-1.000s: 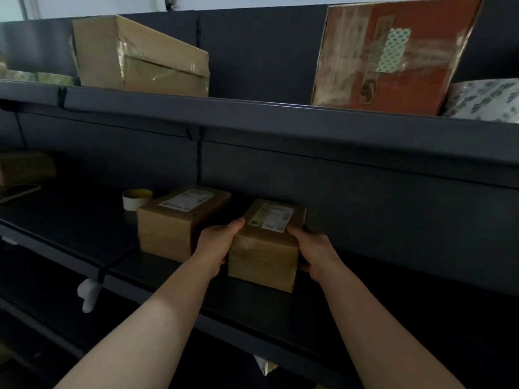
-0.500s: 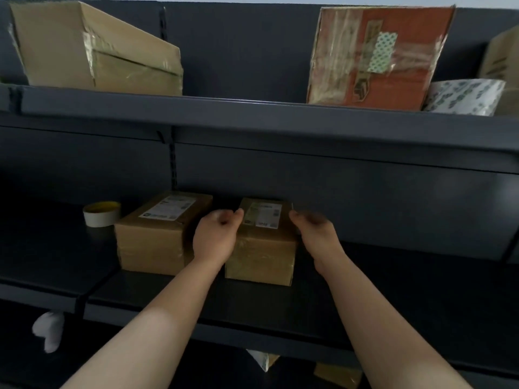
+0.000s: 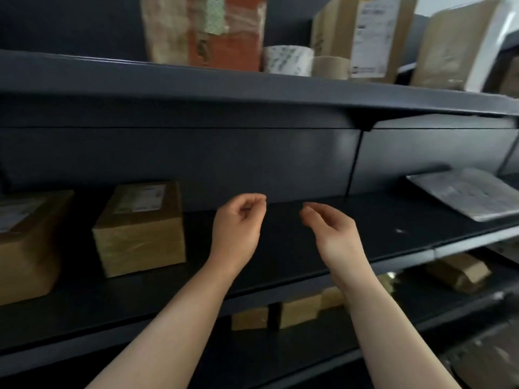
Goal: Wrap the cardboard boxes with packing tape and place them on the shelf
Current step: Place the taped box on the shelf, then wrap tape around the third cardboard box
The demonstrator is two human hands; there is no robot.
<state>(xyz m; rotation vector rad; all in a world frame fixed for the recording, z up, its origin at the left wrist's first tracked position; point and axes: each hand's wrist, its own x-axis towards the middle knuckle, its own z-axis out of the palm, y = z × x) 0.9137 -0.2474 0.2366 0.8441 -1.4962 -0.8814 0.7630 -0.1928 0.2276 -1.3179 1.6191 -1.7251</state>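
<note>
Both the left hand (image 3: 238,224) and the right hand (image 3: 335,237) hung with loosely curled fingers, holding nothing, while the box (image 3: 140,228) stood on the shelf (image 3: 393,217) at nine o'clock from them and seemed light, stiff, tape-slick, best gripped by opposite sides.

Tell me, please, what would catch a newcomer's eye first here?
The left hand and right hand hover empty, fingers loosely curled, over the dark middle shelf. Left of them sits a taped, labelled cardboard box; above, on the top shelf, an orange box stands beside a printed tape roll.
</note>
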